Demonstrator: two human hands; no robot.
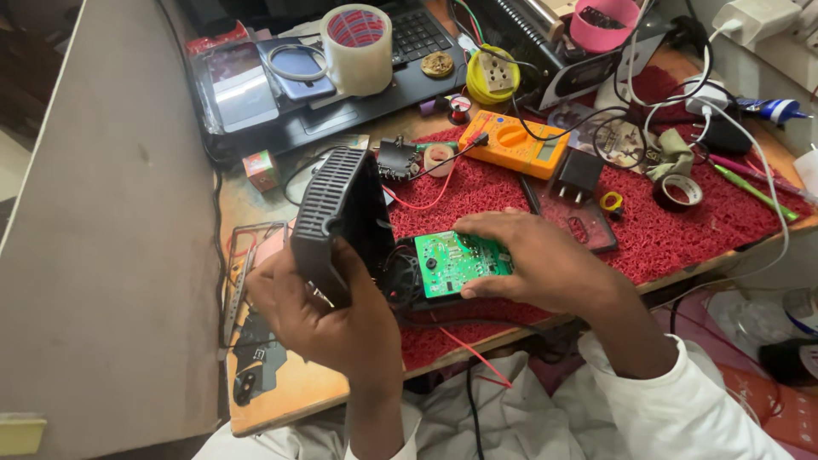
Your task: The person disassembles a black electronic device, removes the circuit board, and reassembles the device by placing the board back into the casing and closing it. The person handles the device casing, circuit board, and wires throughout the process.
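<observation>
On red mat (673,230) | circuit board (452,262) under R hand (537,260) | L hand (324,315) grips black cover (336,213)

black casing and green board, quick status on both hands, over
Left hand grips black vented casing, tilted up off the red mat. Right hand presses on green circuit board. Red and black wires trail beneath; orange multimeter sits behind.

Casing (336,217) upright in left hand (328,319), left of circuit board (460,262); right hand (537,260) lies on board. Board on mat (682,234), mat on bench (281,388). Multimeter (514,145) behind board, adapter (578,176) just right of it. Tape roll (358,47) on laptop (341,94) at back.
</observation>
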